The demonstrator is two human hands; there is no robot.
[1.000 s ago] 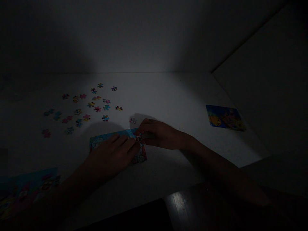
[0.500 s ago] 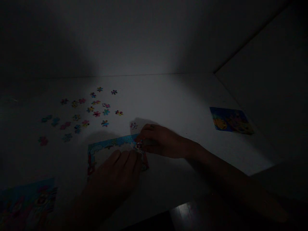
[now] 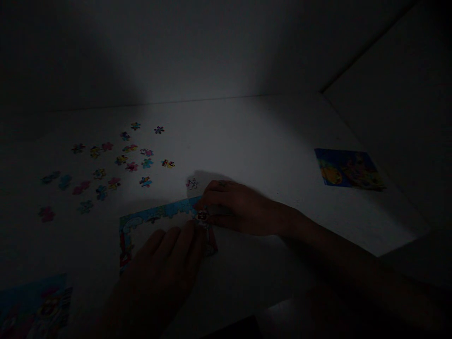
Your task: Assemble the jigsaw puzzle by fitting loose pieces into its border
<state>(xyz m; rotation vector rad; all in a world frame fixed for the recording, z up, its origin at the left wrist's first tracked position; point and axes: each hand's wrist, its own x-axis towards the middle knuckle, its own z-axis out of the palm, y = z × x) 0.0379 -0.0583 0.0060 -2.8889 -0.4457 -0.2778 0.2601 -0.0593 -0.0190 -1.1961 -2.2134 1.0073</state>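
You are gripping a puzzle piece (image 3: 202, 215) in the fingers of your right hand (image 3: 240, 207) at the corner of the puzzle border (image 3: 151, 219), while your left hand (image 3: 158, 278) is resting open-fingered on the border, below the loose pieces (image 3: 116, 165).

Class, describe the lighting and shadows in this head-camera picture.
In the head view, the scene is very dark, with one dim pool of light on the white table around the loose jigsaw pieces; the right hand throws a soft shadow ahead of it; the left hand sinks almost into black.
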